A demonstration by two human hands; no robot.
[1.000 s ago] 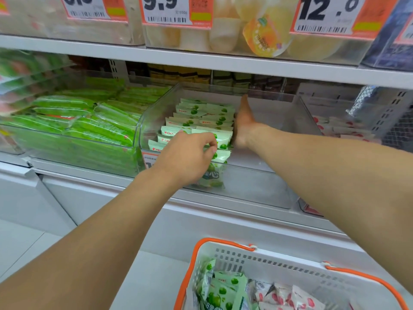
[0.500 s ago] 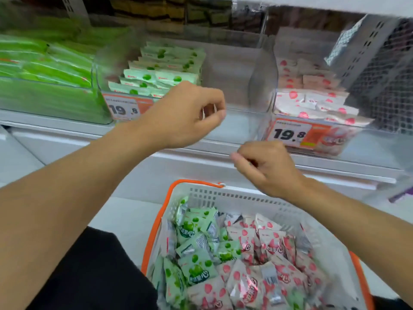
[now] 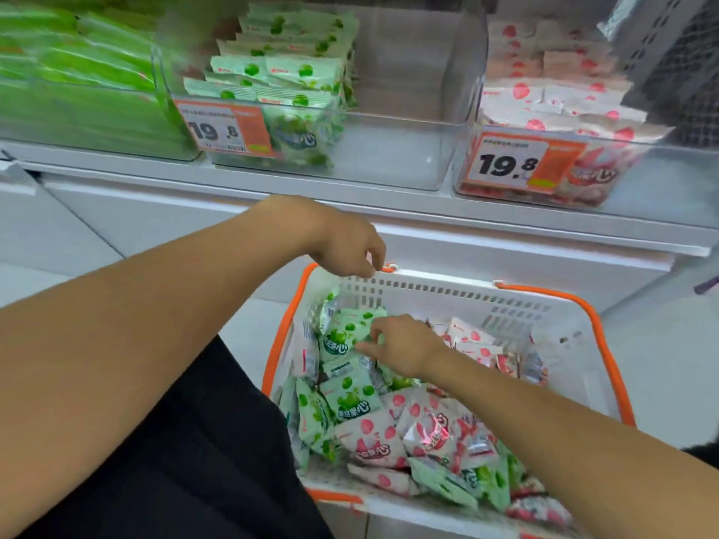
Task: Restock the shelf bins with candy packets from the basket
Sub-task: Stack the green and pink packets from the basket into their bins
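Observation:
An orange-handled white basket sits low in front of me, heaped with green candy packets and pink candy packets. My right hand is down inside it, fingers apart, its tips touching a green packet at the back left. My left hand hovers just above the basket's far left corner, fingers curled with nothing in them. On the shelf above, the clear middle bin holds green packets stacked on its left side only.
A clear bin of pink packets stands to the right of the middle bin, and a bin of long bright green packs to the left. Orange 19.8 price tags front the bins. My black clothing is left of the basket.
Both hands have come out of the middle bin and dropped. My right hand went down into the basket onto the green packets. My view tilted down from the shelf.

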